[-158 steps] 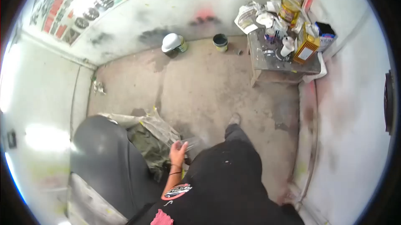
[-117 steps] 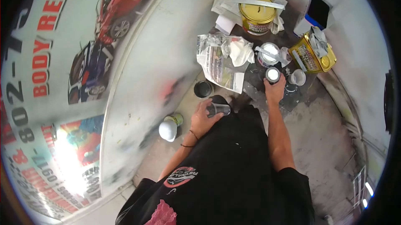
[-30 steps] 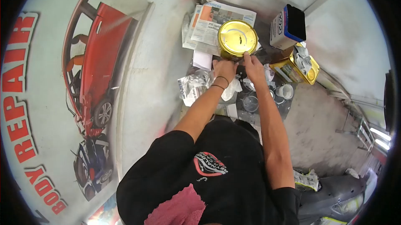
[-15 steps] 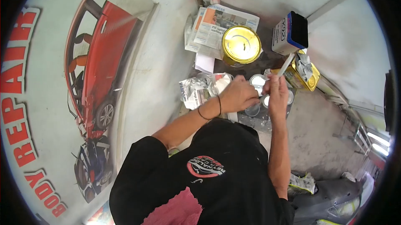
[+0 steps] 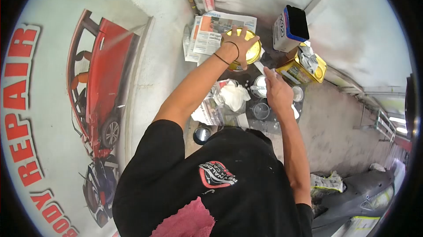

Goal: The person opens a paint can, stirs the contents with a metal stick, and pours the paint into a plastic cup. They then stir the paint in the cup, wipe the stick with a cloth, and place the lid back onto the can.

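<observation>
My left hand (image 5: pixel 238 47) lies with spread fingers on the lid of a round gold can (image 5: pixel 252 54), at the back of the dark work surface. A pale flat strip (image 5: pixel 259 66) is gripped in my right hand (image 5: pixel 277 91), its far end at the can's right lower edge. Just in front stand an open can with white contents (image 5: pixel 261 86) and a clear cup (image 5: pixel 261 111). Crumpled white paper (image 5: pixel 233 95) lies to the left of them.
Newspapers (image 5: pixel 205 34) lie behind and left of the gold can. A white and blue container (image 5: pixel 284 30) and a rectangular gold tin (image 5: pixel 296 70) stand at the right. A dark round container (image 5: pixel 202 135) is near my left side. Dark car parts (image 5: pixel 352 197) lie at lower right.
My left hand has moved up from above the cups onto the gold can's lid, fingers now spread. My right hand has lowered the strip leftward to the can's edge. The view has shifted slightly.
</observation>
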